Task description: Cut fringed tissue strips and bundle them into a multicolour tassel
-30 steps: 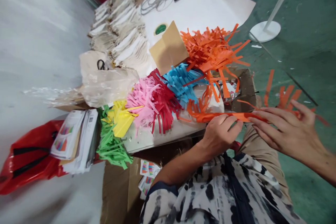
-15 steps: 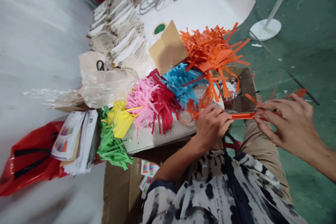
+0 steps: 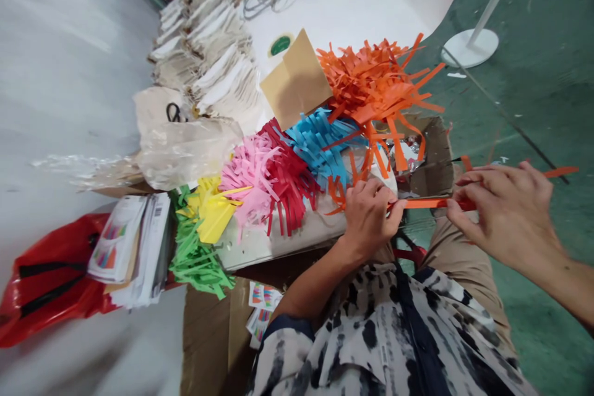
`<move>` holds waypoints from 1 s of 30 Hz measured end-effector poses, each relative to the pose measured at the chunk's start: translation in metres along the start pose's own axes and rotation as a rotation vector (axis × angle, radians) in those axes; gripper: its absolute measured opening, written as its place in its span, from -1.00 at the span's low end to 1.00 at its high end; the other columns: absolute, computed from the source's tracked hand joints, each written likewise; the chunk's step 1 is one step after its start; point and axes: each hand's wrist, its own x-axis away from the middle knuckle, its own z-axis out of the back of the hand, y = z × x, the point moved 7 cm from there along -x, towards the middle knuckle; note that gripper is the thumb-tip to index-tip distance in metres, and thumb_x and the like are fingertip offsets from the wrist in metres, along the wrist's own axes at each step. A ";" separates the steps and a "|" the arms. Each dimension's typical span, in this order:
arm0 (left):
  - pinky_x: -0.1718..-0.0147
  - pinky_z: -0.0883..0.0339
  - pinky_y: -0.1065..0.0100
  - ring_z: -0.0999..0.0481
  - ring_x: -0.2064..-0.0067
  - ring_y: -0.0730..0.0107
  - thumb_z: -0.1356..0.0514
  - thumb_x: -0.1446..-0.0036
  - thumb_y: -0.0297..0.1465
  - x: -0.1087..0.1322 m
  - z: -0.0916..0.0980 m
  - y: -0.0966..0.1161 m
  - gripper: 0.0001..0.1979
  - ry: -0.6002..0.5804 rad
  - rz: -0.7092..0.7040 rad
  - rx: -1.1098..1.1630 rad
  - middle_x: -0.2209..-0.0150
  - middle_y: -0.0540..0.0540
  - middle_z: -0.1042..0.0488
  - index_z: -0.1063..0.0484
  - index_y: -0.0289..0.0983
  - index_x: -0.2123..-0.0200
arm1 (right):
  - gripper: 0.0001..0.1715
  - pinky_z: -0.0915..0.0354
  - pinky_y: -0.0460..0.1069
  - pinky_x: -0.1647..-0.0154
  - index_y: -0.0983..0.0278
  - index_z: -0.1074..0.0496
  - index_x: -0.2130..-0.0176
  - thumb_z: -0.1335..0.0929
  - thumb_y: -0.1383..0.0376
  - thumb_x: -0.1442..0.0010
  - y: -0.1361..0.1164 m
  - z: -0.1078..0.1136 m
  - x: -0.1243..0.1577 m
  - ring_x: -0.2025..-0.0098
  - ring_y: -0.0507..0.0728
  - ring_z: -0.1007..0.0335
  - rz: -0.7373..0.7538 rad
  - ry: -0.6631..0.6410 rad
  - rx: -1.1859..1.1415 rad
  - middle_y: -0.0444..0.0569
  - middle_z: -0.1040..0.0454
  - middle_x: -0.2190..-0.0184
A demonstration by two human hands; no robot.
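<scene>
A narrow orange paper strip (image 3: 426,203) runs taut between my two hands, above my lap at the table's corner. My left hand (image 3: 370,215) pinches one end, with frayed orange fringe showing beyond its fingers. Thumb and fingers of my right hand (image 3: 507,207) are closed on the other end, and loose orange tips stick out past it. Close beyond lies a heap of orange fringed paper (image 3: 371,83). Beside it are blue fringe (image 3: 322,139), dark red fringe (image 3: 291,189), pink fringe (image 3: 253,176), yellow fringe (image 3: 213,210) and green fringe (image 3: 199,263).
A tan folded card (image 3: 297,83) leans by the orange heap. Stacked pale bundles (image 3: 204,43) line the wall side. An open cardboard box (image 3: 431,154) sits at the table's right end. Printed packets (image 3: 134,247) and a red bag (image 3: 55,278) are at left; a white stand (image 3: 473,48) is on the floor.
My right hand has shifted slightly along the strip and its fingers have curled in more. My left hand has turned a little, its thumb now showing. The view has moved slightly.
</scene>
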 end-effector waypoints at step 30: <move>-0.12 -0.37 0.29 -0.51 -0.05 0.33 -0.10 -0.45 -0.36 0.021 0.002 0.032 -0.73 0.062 -0.509 -0.013 -0.03 -0.08 -0.60 -0.58 -0.21 -0.03 | -0.67 -0.04 0.47 -0.36 0.02 -0.63 -0.01 -0.43 0.19 -0.25 -0.003 0.006 0.022 -0.15 0.35 -0.47 0.217 0.084 -0.034 -0.09 -0.70 0.13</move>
